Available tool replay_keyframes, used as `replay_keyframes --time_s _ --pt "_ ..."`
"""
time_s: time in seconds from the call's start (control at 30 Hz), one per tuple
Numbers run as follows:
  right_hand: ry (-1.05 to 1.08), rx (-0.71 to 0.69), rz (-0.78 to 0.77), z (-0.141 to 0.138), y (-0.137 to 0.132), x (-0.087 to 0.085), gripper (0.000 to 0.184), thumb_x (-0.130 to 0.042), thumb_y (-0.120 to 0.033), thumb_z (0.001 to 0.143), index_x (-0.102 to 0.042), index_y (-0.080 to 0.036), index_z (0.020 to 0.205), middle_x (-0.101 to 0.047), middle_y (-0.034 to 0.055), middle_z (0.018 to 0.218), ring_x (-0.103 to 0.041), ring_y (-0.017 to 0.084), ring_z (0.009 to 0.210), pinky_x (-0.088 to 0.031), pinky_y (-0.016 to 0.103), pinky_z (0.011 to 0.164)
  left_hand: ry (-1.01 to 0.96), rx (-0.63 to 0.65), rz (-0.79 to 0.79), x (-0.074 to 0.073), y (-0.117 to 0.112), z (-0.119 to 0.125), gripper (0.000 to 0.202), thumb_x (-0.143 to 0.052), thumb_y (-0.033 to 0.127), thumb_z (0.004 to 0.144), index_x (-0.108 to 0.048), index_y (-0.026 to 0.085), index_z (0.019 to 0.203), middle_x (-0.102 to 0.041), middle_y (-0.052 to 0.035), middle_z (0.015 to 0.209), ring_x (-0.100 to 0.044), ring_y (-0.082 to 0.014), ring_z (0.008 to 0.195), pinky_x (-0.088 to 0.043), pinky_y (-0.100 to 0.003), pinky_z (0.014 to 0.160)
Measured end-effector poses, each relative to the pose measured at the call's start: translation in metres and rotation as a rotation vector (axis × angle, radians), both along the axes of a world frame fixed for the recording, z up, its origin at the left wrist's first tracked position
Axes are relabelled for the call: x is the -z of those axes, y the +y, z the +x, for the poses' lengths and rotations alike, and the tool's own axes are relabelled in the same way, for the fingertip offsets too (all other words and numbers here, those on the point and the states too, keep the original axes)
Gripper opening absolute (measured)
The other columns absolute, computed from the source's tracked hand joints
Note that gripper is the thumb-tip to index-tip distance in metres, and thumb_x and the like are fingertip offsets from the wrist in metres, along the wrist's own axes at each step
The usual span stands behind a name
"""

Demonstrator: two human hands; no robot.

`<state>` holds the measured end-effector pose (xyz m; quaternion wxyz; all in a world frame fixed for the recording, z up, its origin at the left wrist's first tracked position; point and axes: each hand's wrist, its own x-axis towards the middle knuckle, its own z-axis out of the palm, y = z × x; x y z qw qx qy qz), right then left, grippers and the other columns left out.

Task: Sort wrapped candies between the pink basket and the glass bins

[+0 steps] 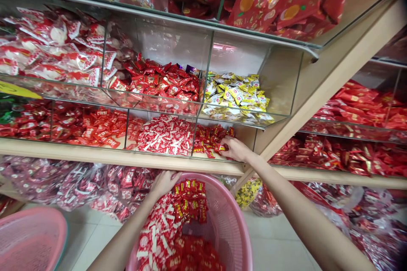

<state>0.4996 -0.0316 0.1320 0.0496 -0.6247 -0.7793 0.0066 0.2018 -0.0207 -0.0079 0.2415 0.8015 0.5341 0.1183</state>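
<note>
My right hand (pixel 235 149) reaches into the small bottom-shelf compartment at the right end. Its fingers are curled round red-and-yellow wrapped candies (pixel 206 140) there. Below the shelf edge, my left hand (pixel 164 183) is closed over the far left rim of a pink plastic basket (pixel 233 207). Inside that basket, red-and-yellow candies (pixel 192 199) lie at the far side, red-and-white wrapped candies (pixel 155 233) along the left, and plain red packets (pixel 193 254) at the near side. Part of the basket's left wall is hidden by my left forearm.
Yellow-and-white candies (pixel 235 95) fill a glass-fronted compartment just above my right hand. A slanted wooden post (pixel 321 80) stands to its right. Bagged candies (pixel 79 182) sit under the shelf. Another pink basket (pixel 32 237) is on the tiled floor at left.
</note>
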Motion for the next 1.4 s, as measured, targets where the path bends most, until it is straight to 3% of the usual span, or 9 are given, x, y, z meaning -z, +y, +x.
replay_keyframes --time_s 0.17,0.27,0.33,0.4,0.5,0.63,0.9,1.17,1.4 --pt "0.259 -0.026 0.176 -0.015 -0.039 -0.034 0.021 -0.055 -0.036 0.077 -0.057 -0.018 0.087 -0.052 0.0026 0.08 -0.048 0.014 0.072 -0.037 0.024 0.066 -0.02 -0.007 -0.032 -0.004 -0.001 0.001 0.046 -0.035 0.052 0.085 -0.064 0.024 0.106 -0.067 -0.0077 0.106 -0.059 -0.0232 0.102 -0.041 -0.025 0.082" --pt "0.45 -0.082 0.2 -0.042 -0.075 -0.038 0.021 -0.055 -0.038 0.079 -0.057 -0.019 0.088 -0.052 0.0038 0.085 -0.049 0.015 0.079 -0.038 0.024 0.071 -0.03 -0.005 -0.031 -0.003 -0.001 0.001 0.047 -0.033 0.053 0.086 -0.062 0.025 0.109 -0.066 -0.0077 0.109 -0.057 -0.0236 0.106 -0.04 -0.026 0.084" --pt "0.574 -0.129 0.136 -0.06 -0.096 -0.021 0.02 -0.056 -0.038 0.078 -0.057 -0.02 0.087 -0.052 0.0043 0.094 -0.05 0.015 0.085 -0.039 0.024 0.073 -0.033 -0.001 -0.027 -0.003 -0.001 0.001 0.048 -0.032 0.054 0.086 -0.062 0.026 0.11 -0.065 -0.0079 0.11 -0.056 -0.0236 0.107 -0.04 -0.026 0.083" --pt "0.66 -0.097 0.013 -0.074 -0.109 0.01 0.02 -0.058 -0.038 0.077 -0.057 -0.021 0.085 -0.055 0.0031 0.093 -0.051 0.014 0.08 -0.039 0.023 0.067 -0.034 0.001 -0.033 -0.003 -0.002 0.001 0.048 -0.032 0.055 0.086 -0.062 0.025 0.109 -0.065 -0.0081 0.11 -0.057 -0.0234 0.106 -0.04 -0.026 0.082" --pt "0.669 0.099 -0.161 -0.084 -0.113 0.065 0.018 -0.056 -0.036 0.076 -0.051 -0.02 0.069 -0.049 -0.0036 0.06 -0.046 0.012 0.056 -0.034 0.022 0.051 -0.033 -0.009 -0.035 -0.003 -0.002 0.001 0.048 -0.032 0.055 0.085 -0.062 0.025 0.109 -0.066 -0.008 0.109 -0.058 -0.0232 0.105 -0.04 -0.026 0.082" --pt "0.448 0.352 -0.116 -0.088 -0.101 0.11 0.017 -0.053 -0.032 0.074 -0.048 -0.021 0.063 -0.051 -0.0025 0.056 -0.048 0.014 0.055 -0.031 0.024 0.05 -0.039 0.001 -0.028 -0.003 -0.002 0.0 0.047 -0.033 0.053 0.086 -0.062 0.025 0.109 -0.066 -0.0079 0.108 -0.058 -0.0231 0.104 -0.04 -0.025 0.082" --pt "0.191 0.545 -0.152 -0.117 -0.071 0.108 0.026 -0.045 -0.035 0.079 -0.057 -0.016 0.092 -0.066 0.0106 0.091 -0.06 0.022 0.088 -0.039 0.028 0.068 -0.031 -0.018 -0.063 -0.002 -0.002 0.0 0.044 -0.037 0.05 0.085 -0.064 0.023 0.107 -0.067 -0.0091 0.105 -0.058 -0.0239 0.104 -0.04 -0.026 0.082" --pt "0.188 0.537 -0.182 -0.128 -0.069 0.116 0.026 -0.044 -0.029 0.082 -0.059 -0.011 0.094 -0.064 0.0139 0.095 -0.059 0.023 0.09 -0.04 0.029 0.072 -0.075 -0.003 -0.025 0.0 -0.001 -0.001 0.042 -0.038 0.05 0.085 -0.067 0.023 0.101 -0.069 -0.0087 0.1 -0.061 -0.0232 0.097 -0.041 -0.025 0.079" --pt "0.262 0.564 -0.126 -0.11 -0.076 0.116 0.033 -0.042 -0.04 0.084 -0.06 -0.016 0.096 -0.065 0.0107 0.09 -0.06 0.021 0.087 -0.039 0.027 0.069 -0.078 -0.002 -0.012 -0.001 -0.002 -0.001 0.042 -0.038 0.049 0.085 -0.065 0.024 0.105 -0.068 -0.0084 0.103 -0.06 -0.0231 0.1 -0.041 -0.025 0.08"
